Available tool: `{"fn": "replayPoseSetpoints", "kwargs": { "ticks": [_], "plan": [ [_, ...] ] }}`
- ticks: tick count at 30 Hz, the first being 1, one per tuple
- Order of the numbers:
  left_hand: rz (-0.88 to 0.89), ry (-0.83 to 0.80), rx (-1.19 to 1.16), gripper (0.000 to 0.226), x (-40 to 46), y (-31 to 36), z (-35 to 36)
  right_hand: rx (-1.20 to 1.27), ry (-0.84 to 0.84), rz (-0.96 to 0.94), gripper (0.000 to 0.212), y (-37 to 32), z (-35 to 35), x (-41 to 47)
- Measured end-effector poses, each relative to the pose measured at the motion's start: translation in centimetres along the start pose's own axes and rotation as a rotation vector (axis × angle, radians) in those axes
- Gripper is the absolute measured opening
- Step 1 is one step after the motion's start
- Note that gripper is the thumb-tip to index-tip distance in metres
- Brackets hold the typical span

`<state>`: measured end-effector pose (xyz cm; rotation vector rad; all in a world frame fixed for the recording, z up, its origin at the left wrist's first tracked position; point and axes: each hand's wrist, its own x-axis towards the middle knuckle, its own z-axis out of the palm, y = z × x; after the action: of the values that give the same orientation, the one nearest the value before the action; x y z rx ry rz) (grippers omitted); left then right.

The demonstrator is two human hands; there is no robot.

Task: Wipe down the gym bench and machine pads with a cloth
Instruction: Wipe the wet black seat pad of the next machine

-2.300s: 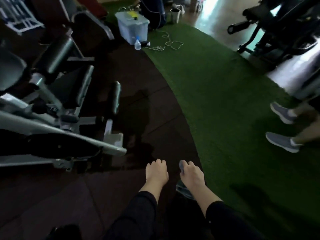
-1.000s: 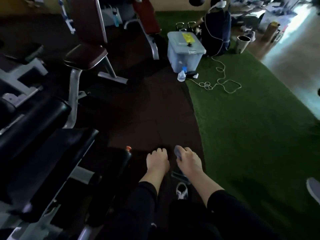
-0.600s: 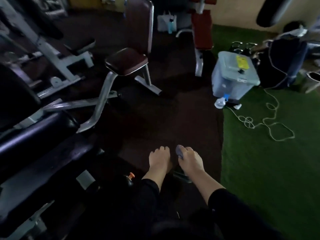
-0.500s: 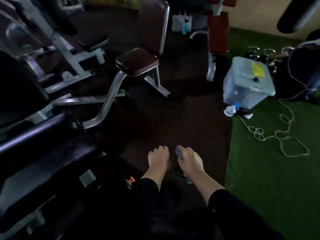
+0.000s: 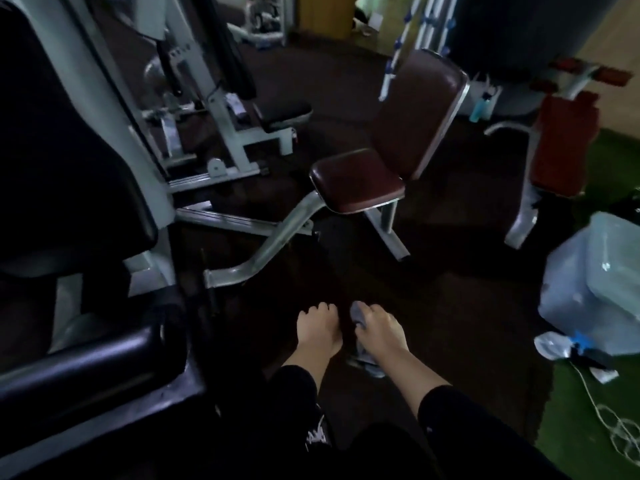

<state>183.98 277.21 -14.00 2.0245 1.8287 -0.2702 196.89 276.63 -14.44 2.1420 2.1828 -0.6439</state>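
Note:
My right hand [image 5: 379, 332] grips a grey cloth [image 5: 358, 315]; one end pokes out above the knuckles and the rest hangs below the wrist. My left hand [image 5: 317, 329] hangs beside it with curled fingers and holds nothing I can see. A maroon bench with seat [image 5: 356, 181] and upright backrest [image 5: 420, 109] stands ahead on a silver frame. Black machine pads sit at the left: a roller pad [image 5: 90, 362] near me and a large back pad [image 5: 65, 161] above it.
A white machine frame [image 5: 221, 123] stands behind the black pads. A red padded bench [image 5: 562, 147] is at the right. A clear plastic storage box [image 5: 595, 289], a spray bottle [image 5: 554, 346] and a coiled white cord [image 5: 620, 431] lie at the edge of the green turf.
The view has swung left and forward; the maroon bench and black pads now lie closer. Both hands stay in front of me, and the right keeps the cloth.

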Motion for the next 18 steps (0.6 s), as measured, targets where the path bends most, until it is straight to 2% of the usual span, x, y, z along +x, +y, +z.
{"fn": "replayPoseSetpoints", "kwargs": {
  "ticks": [11,18],
  "plan": [
    [-0.324,0.043,-0.138,0.037,13.2,-9.9,-6.3,-0.186,-0.158,-0.394,0.036,-10.4,-2.1,20.9],
    [-0.627,0.074,-0.268,0.035,20.1,-17.4,-10.2,-0.376,-0.268,-0.678,0.042,-18.1,-2.5,33.7]
  ]
}}
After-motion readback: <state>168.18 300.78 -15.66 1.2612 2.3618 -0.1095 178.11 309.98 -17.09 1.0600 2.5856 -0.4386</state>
